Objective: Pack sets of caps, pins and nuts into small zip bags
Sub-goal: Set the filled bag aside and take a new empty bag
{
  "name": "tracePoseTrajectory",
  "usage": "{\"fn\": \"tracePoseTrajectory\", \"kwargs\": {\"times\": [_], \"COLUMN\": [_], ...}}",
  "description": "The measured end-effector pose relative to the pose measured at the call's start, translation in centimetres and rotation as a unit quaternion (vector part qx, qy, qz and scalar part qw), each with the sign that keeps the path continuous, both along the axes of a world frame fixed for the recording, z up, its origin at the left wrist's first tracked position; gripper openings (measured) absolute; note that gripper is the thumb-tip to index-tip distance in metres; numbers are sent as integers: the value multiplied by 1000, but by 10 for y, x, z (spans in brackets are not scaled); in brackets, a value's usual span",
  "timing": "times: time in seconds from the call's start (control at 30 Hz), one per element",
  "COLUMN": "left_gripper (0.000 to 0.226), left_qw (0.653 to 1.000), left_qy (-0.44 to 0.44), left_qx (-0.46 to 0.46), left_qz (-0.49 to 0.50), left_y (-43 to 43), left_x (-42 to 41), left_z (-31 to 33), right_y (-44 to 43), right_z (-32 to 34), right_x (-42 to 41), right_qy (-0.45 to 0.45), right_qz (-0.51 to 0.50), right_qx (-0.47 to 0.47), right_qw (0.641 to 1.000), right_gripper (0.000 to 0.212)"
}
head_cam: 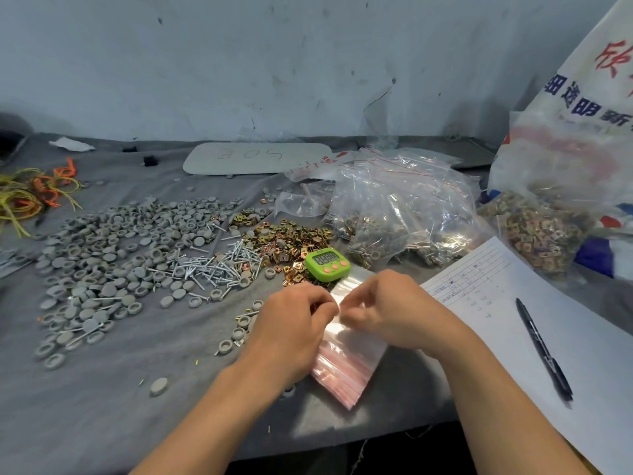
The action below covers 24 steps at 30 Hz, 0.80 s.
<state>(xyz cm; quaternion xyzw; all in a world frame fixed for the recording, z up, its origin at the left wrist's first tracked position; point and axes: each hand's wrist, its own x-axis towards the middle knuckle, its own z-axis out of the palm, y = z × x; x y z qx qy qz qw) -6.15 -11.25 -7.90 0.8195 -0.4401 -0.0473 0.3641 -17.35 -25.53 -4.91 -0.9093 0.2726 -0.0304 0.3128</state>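
Left hand and right hand both pinch a small zip bag over the bag stack. Beyond: green timer, pins, nuts, grey caps.

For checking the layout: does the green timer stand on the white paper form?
No, the green timer stands on the grey cloth beside the nuts, apart from the paper form.
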Motion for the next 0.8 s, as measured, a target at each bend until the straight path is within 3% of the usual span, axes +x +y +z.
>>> {"fn": "tracePoseTrajectory", "kwargs": {"times": [0.07, 0.13, 0.2, 0.27, 0.37, 0.43, 0.57, 0.67, 0.73, 0.8], "left_gripper": [9, 25, 27, 13, 14, 18, 18, 14, 11, 32], "left_qw": [996, 988, 992, 996, 991, 994, 998, 977, 948, 914], "left_qy": [-42, -86, -91, -80, -100, -75, 48, 131, 187, 275], "left_qx": [-70, -123, -87, 4, 65, 66, -24, -148, -242, -289], "left_qz": [27, 45, 17, -28, -55, -50, 45, 77, 92, 66], "left_y": [1, 4, 6, 6, 4, 3, 10, 22, 31, 38], "left_x": [-6, -11, -12, -14, -19, -18, 2, 14, 19, 17], "left_z": [0, 2, 2, 0, -5, -3, 12, 26, 36, 45], "right_y": [-3, -5, -3, 0, 6, 12, 24, 33, 42, 56], "right_z": [-2, -2, -1, 3, 16, 23, 27, 28, 26, 22], "right_x": [5, 8, 11, 13, 14, 13, 21, 29, 38, 49], "right_qy": [-29, -63, -147, -303, -500, -511, -473, -469, -466, -471], "right_qz": [-42, -87, -148, -204, -181, -146, -106, -83, -79, -58], "right_qx": [12, 29, 47, 101, 298, 416, 520, 522, 450, 358], "right_qw": [999, 994, 977, 925, 792, 738, 703, 707, 757, 804], "right_gripper": [10, 20, 25, 23, 26, 28, 27, 27, 27, 28]}}
